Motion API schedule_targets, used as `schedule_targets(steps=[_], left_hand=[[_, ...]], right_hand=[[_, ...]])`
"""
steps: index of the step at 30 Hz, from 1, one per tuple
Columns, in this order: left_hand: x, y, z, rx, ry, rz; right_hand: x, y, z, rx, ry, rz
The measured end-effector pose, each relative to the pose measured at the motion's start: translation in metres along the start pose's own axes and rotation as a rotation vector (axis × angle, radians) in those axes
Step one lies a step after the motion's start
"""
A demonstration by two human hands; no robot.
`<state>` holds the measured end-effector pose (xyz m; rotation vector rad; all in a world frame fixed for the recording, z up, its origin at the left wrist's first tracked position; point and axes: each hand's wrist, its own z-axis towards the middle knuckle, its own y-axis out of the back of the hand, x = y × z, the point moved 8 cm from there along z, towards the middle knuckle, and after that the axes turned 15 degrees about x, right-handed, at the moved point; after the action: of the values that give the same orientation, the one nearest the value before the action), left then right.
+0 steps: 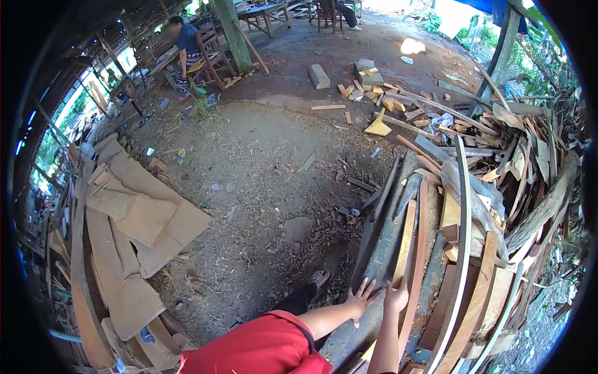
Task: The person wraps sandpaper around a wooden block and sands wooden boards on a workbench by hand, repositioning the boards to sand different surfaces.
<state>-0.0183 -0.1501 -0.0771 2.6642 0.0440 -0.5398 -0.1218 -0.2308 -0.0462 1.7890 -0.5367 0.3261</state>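
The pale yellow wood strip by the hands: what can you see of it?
The pale yellow wood strip looks long, narrow and smooth-faced. It lies lengthwise on dark, weathered timber, left of a reddish-brown strip. The right hand is at its near part; whether gripping is unclear.

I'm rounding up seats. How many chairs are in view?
2. One chair is by the post, upper left; the other chair is at the top edge, partly cut off. More may be hidden in the dark area at left.
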Motion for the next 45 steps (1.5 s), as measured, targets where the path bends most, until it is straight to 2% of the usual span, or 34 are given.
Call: schedule_targets(steps=[6, 9, 11, 23, 30, 35, 45], left_hand=[[0.001, 0.0, 0.0, -0.007, 0.0, -0.003], [0.0, 0.0, 0.0, -0.005, 0.004, 0.012], [0.0, 0.0, 0.0, -0.008, 0.006, 0.019], [0.0, 0.002, -0.003, -0.008, 0.009, 0.007], [0.001, 0.001, -0.001, 0.002, 0.016, 0.016], [0.001, 0.0, 0.0, 0.006, 0.013, 0.02], [0.002, -0.002, 0.002, 0.004, 0.002, 0.024]], right_hand=[[0.004, 0.003, -0.001, 0.046, -0.06, 0.047], [-0.001, 0.0, -0.001, 0.054, -0.058, 0.057], [0.001, 0.0, 0.0, -0.03, 0.03, 0.007], [0.002, 0.001, -0.001, 0.035, -0.043, 0.056], [0.0, -0.006, 0.0, 0.013, -0.011, 0.013], [0.005, -0.005, -0.002, 0.097, -0.112, 0.043], [0.006, -0.013, -0.002, 0.024, 0.012, -0.013]])
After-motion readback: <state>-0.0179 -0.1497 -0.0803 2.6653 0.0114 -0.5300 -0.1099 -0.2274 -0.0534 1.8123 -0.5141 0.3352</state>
